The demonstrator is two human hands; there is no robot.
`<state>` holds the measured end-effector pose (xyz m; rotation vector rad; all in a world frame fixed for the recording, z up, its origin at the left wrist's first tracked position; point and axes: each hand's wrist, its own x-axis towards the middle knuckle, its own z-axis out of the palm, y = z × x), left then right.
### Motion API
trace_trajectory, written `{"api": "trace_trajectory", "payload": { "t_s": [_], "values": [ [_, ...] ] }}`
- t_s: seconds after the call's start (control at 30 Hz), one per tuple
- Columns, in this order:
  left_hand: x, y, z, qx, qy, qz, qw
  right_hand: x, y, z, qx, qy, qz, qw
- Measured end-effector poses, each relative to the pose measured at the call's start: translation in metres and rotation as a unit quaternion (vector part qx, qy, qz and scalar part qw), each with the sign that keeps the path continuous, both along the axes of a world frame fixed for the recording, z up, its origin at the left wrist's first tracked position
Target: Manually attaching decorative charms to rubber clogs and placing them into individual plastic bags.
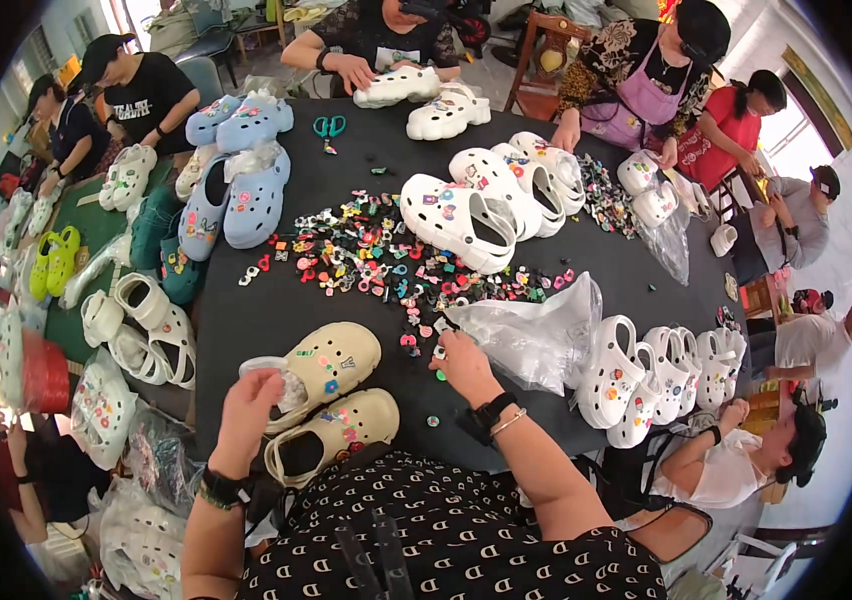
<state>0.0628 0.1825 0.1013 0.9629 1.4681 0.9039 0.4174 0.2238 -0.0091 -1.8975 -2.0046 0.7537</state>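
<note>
In front of me lies a pair of beige clogs with colourful shoe charms. My left hand point(254, 405) is closed at the heel of the upper beige clog point(334, 360), where clear wrapping shows inside the opening. The lower beige clog point(354, 425) rests just beside it, nearer my body. My right hand point(468, 368) reaches to the near edge of a scattered heap of shoe charms point(366, 255). Its fingers are pinched together around a small charm, whose shape is too small to tell. A round greenish charm point(433, 421) lies alone between the clogs and my right wrist.
A crumpled clear plastic bag point(541, 330) lies right of my right hand. White clogs point(461, 222) stand beyond the charms, more white clogs point(608, 375) at the right, blue clogs point(258, 195) at the far left. Teal scissors point(328, 126) lie farther back. Several people work around the black-covered table point(336, 155).
</note>
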Motion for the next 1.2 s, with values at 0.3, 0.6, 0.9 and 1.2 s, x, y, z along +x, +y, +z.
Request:
{"api": "trace_trajectory", "payload": {
  "t_s": [0.3,0.6,0.9,1.2],
  "values": [
    [0.014,0.02,-0.06,-0.075,0.165,-0.056,0.982,0.001,0.013,-0.026,0.026,-0.093,0.02,0.995],
    [0.031,0.022,-0.08,-0.065,0.018,0.072,0.995,-0.013,0.013,-0.009,0.019,-0.206,0.028,0.978],
    [0.03,0.021,-0.077,0.109,0.242,-0.045,0.963,-0.014,0.01,-0.021,0.047,-0.224,0.034,0.973],
    [0.035,0.018,-0.078,0.131,0.226,-0.035,0.964,0.013,0.029,-0.025,0.064,-0.089,0.073,0.991]
  ]
}}
